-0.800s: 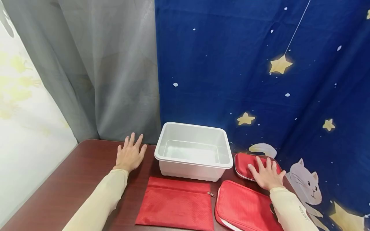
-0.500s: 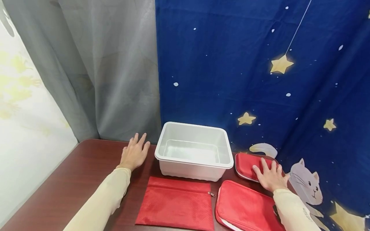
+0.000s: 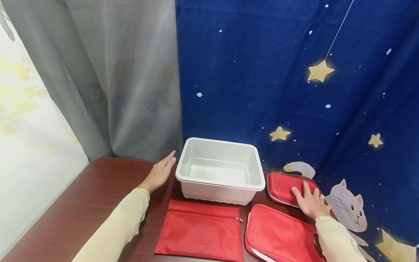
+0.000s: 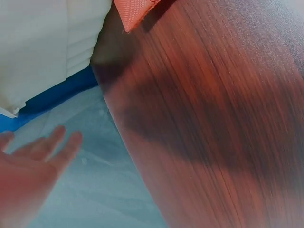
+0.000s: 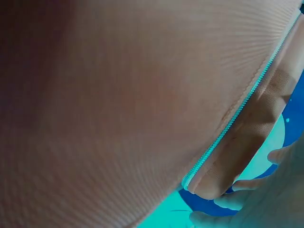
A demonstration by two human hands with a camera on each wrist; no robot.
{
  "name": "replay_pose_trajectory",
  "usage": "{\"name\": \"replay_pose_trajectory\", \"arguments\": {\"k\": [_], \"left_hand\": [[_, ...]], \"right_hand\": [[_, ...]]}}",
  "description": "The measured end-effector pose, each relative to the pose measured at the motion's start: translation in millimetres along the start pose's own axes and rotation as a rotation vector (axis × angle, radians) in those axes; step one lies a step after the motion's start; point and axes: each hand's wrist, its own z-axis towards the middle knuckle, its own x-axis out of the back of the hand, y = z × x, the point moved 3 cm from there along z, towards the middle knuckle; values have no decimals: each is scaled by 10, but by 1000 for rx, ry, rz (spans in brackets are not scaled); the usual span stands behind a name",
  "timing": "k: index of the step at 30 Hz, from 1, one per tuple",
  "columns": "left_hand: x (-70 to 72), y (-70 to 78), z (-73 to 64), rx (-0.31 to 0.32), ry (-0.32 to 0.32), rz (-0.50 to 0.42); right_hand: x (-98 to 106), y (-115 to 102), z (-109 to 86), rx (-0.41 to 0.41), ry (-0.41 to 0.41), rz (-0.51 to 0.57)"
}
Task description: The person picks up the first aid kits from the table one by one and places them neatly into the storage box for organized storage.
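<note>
My left hand (image 3: 160,175) hovers beside the left wall of a white plastic basin (image 3: 214,193), fingers straight and side-on to it. The left wrist view shows that hand (image 4: 31,173) out past the table edge, close below the basin's wall (image 4: 42,42). At the back right, my right hand (image 3: 312,202) lies over the right end of a small red zip case (image 3: 282,185), fingers spread and partly covering it. In the right wrist view, a ribbed zipped case (image 5: 142,109) fills most of the picture, with my right hand (image 5: 268,194) at lower right.
A flat red zip pouch (image 3: 201,231) lies in front of the basin. To its right is a larger red case (image 3: 279,233), partly under my right forearm. Grey (image 3: 140,80) and blue star-printed curtains (image 3: 245,72) hang directly behind the brown table (image 3: 85,203).
My left hand has moved right towards the basin and turned from palm-down to side-on. My right hand has slid slightly right and nearer along the small case.
</note>
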Motion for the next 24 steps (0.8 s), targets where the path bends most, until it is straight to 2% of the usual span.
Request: {"name": "replay_pose_trajectory", "arguments": {"k": [6, 12, 16, 24], "left_hand": [[-52, 68, -17, 15, -57, -80], [-87, 144, -8, -6, -55, -103], [-109, 155, -12, 14, -58, -132], [-141, 140, -16, 43, -61, -148]], "right_hand": [[26, 43, -1, -31, -11, 45], [25, 118, 7, -45, -6, 43], [22, 149, 19, -47, -4, 49], [66, 221, 60, -20, -30, 166]]}}
